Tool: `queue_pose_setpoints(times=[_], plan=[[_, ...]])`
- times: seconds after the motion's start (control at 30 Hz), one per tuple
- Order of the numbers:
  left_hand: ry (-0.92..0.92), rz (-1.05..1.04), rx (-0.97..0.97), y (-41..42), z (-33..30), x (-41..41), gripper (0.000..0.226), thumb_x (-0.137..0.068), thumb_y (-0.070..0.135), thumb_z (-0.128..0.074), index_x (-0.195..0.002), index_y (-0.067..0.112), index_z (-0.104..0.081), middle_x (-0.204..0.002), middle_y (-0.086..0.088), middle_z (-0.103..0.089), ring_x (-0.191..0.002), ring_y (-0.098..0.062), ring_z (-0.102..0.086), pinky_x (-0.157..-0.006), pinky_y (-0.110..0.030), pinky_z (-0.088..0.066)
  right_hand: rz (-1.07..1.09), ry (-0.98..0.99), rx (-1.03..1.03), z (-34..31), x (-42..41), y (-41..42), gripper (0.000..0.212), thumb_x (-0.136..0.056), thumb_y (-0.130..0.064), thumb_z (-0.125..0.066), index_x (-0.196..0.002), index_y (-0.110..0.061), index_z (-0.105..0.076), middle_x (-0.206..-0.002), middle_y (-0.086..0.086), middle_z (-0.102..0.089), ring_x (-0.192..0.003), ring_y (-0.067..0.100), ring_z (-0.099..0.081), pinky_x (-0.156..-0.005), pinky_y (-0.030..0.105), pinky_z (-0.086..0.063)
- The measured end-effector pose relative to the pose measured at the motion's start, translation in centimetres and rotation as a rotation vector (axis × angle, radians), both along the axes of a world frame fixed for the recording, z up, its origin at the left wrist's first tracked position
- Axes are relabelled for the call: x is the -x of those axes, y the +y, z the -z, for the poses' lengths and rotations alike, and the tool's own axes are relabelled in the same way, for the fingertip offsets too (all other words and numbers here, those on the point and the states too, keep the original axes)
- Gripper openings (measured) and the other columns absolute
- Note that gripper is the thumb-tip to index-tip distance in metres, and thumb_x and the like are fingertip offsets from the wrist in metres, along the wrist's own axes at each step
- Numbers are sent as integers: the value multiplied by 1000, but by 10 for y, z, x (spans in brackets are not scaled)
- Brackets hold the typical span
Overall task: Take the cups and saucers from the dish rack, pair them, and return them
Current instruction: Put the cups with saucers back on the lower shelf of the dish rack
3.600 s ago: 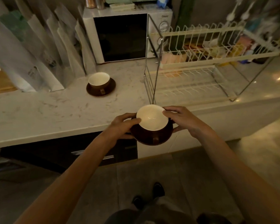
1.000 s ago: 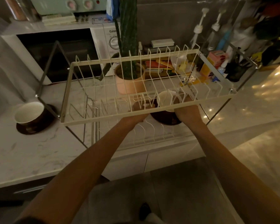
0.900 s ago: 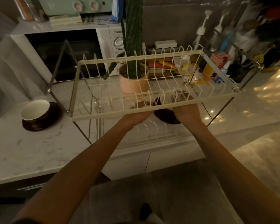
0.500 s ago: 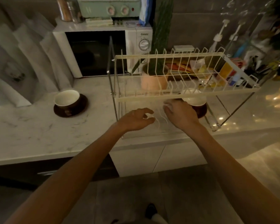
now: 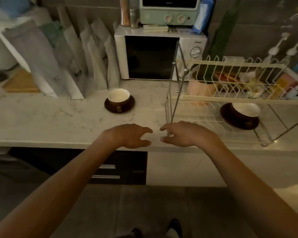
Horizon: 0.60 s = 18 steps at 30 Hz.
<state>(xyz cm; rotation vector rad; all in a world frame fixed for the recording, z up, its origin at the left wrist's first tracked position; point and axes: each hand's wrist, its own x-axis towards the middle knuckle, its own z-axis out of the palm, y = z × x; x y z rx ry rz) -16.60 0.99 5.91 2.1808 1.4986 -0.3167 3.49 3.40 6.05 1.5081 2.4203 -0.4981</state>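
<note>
A brown cup with a white inside (image 5: 118, 99) stands on a brown saucer (image 5: 127, 107) on the marble counter, left of the dish rack (image 5: 230, 98). A second cup (image 5: 245, 110) on its saucer (image 5: 230, 117) rests on the rack's lower tier, under the cream upper tier. My left hand (image 5: 130, 135) and my right hand (image 5: 184, 133) hover empty over the counter's front edge, fingers apart, near the rack's left front corner and touching neither cup.
A white microwave (image 5: 151, 55) with a green mini oven (image 5: 169, 10) on top stands at the back. Pale paper bags (image 5: 62, 62) lean on the wall at left. A potted plant (image 5: 199, 86) and bottles sit behind the rack. Dark drawers (image 5: 110, 169) lie below the counter.
Both hands set the second cup and saucer on the rack's lower tier, let go and drew back to the counter's front edge. The view swung left.
</note>
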Motion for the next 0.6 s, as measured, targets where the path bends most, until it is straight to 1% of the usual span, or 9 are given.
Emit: queue_pose_setpoints(times=[0.07,0.17,0.27,0.33,0.43,0.53,0.6], plan=[[67,-26,-49,-1,0,20,60,-95,51,-43,-148,29,-28,-150,-2,-40,-134,-23,-40,-111,-41,-34,-13,16,-50,-1,16,-1,56,-93,-60,-45,-143,-36,-38,-141,0,-54,-125,25,-50,-92,40,-45],[162,-99,-114,-6,1,58,60,-94,54,-42,-147,31,-28,-146,-3,-45,-131,-24,-44,-106,-42,-38,-3,40,-150,4,48,0,58,-94,-63,-38,-144,-33,-38,-141,2,-54,-125,26,-51,-90,41,-46],[201,-182,-143,-6,6,95,60,-92,58,-40,-146,34,-28,-145,-3,-46,-131,-25,-44,-104,-43,-39,30,79,-200,11,77,5,60,-95,-65,-33,-144,-31,-38,-142,5,-52,-126,26,-51,-89,41,-45],[212,-244,-162,-3,11,116,60,-92,60,-39,-146,34,-29,-145,-3,-46,-131,-26,-44,-103,-44,-38,67,139,-223,17,90,9,59,-96,-62,-33,-144,-29,-38,-144,6,-50,-126,28,-51,-89,41,-44],[197,-362,-250,4,19,140,60,-92,58,-40,-145,31,-30,-140,-8,-50,-126,-30,-48,-100,-47,-42,137,198,-253,25,104,18,61,-97,-59,-34,-146,-24,-34,-147,8,-46,-128,29,-48,-93,43,-44],[127,-464,-397,10,28,150,60,-92,54,-44,-144,26,-33,-130,-12,-57,-117,-34,-55,-93,-48,-48,182,230,-290,31,112,29,62,-98,-57,-33,-150,-24,-26,-155,10,-34,-137,32,-38,-101,46,-39],[53,-536,-502,17,35,154,61,-91,52,-47,-143,23,-35,-128,-13,-58,-113,-35,-57,-90,-48,-49,205,260,-322,34,118,41,62,-99,-54,-35,-152,-24,-23,-158,12,-27,-141,33,-30,-107,48,-35]])
